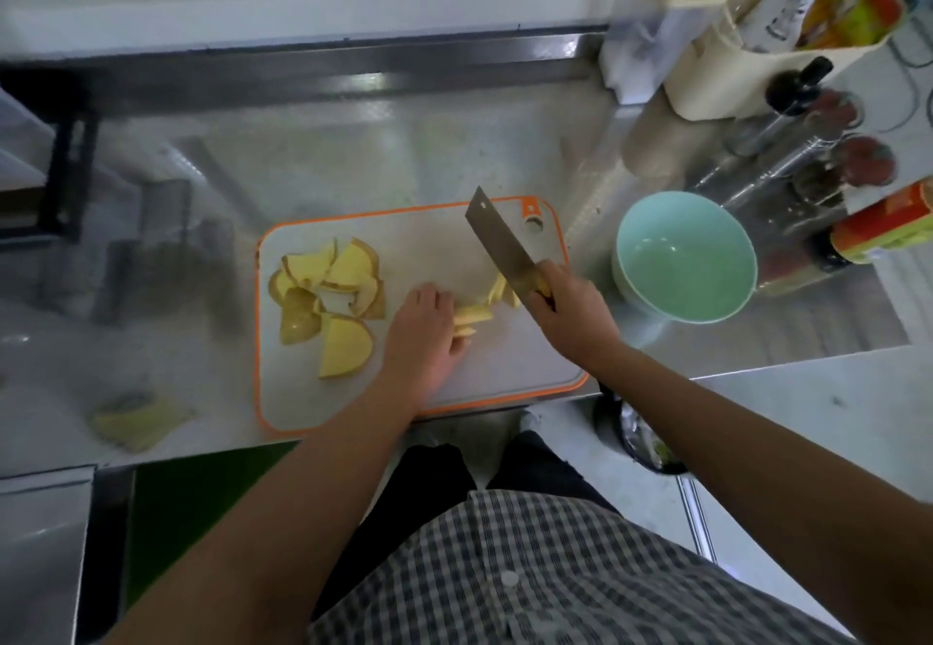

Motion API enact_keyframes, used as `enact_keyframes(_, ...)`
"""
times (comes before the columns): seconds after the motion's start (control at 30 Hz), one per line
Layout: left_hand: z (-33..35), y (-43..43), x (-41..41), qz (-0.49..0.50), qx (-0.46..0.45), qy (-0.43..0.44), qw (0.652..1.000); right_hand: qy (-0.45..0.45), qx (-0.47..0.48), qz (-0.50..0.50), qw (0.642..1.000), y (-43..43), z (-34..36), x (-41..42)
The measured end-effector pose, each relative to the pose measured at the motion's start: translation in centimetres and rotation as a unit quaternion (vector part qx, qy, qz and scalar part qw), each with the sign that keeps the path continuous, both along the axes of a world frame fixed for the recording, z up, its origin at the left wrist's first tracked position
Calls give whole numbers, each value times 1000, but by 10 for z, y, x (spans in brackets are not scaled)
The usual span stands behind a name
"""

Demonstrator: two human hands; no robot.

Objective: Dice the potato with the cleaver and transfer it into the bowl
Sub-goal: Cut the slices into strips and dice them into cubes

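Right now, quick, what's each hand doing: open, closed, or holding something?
Left hand: fingers curled, holding the potato strips down.
Right hand: gripping the cleaver by its handle.

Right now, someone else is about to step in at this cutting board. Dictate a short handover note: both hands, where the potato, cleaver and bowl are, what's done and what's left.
Left hand: fingers curled on the potato strips at mid-board, steadying them.
Right hand: grips the cleaver by its handle, blade angled over the cutting board just right of the strips.
Potato slices: piled on the board's left part, uncut.
Bowl: on the counter right of the board, nothing in it.
Done: potato sliced, a few slices cut into strips.
Left: dice the strips and remaining slices, then move everything into the bowl.
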State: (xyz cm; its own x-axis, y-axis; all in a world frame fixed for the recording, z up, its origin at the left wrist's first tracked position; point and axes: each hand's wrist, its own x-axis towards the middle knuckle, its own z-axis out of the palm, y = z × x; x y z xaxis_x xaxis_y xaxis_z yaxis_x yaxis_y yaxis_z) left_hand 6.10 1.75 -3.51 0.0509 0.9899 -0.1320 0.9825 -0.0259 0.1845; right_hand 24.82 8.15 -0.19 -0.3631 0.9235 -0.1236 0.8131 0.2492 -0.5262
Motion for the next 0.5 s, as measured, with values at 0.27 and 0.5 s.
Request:
enact_keyframes(0.27, 1, -9, -4, -2, 19, -26, 999, -21, -65, 32, 997, -19, -8, -11)
enact_keyframes(0.5, 2, -13, -3, 31, 18, -36, 999, -72, -71, 16, 995, -16, -7, 0)
